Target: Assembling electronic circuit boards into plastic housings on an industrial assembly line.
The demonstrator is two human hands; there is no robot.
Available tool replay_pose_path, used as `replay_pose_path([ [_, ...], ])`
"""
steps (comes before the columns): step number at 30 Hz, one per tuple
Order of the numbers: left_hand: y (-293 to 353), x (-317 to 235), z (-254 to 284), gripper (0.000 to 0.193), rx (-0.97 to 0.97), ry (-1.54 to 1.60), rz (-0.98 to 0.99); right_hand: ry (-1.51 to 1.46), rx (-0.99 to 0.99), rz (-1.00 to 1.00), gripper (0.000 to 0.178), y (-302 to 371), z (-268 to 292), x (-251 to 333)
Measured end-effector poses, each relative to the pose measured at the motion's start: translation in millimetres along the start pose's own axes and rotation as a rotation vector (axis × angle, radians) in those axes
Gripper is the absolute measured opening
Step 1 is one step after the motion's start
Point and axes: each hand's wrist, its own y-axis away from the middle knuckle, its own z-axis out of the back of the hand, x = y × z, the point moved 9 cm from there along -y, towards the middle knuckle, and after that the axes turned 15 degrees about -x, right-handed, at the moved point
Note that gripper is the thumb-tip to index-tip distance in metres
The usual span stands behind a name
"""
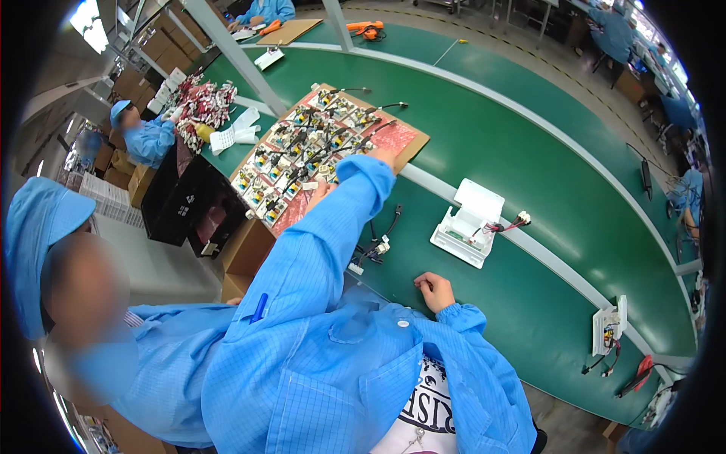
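Note:
My left arm reaches across to a cardboard sheet (415,145) with pink bubble wrap (393,136), covered in rows of small circuit boards (291,140) with black cables. At its right edge is my left hand (386,156), whose fingers are mostly hidden past the cuff. My right hand (435,292) rests on the green table with its fingers curled and nothing visible in them. Between the hands lies a bundle of dark cables (372,248) with white connectors. Another hand (321,194) shows at the boards' near edge beside my sleeve, probably the co-worker's.
An opened white plastic case (470,227) with red and black wires sits right of the cables. A second white unit (607,329) lies far right. Close on my left stands a co-worker (151,348) in blue. A black crate (178,200) and grey rail (529,250) border the workspace.

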Motion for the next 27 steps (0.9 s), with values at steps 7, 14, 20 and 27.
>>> replay_pose_path([
  [7,-45.4,63.6,-47.0,0.019,-0.037,-0.22,-0.282,-0.002,-0.06,-0.031,0.015,8.8,17.6,-4.8],
  [14,-55.3,84.3,67.9,0.028,0.211,0.038,-0.28,-0.115,-0.142,-0.228,0.016,20.1,39.2,-35.7],
  [20,-51.0,103.5,100.3,0.02,0.141,-0.084,-0.311,-0.11,-0.061,-0.217,0.015,18.9,26.6,-29.8],
  [27,-30.1,99.2,28.0,0.037,0.363,0.129,-0.068,-0.07,-0.014,-0.198,0.015,19.7,21.6,-32.1],
])
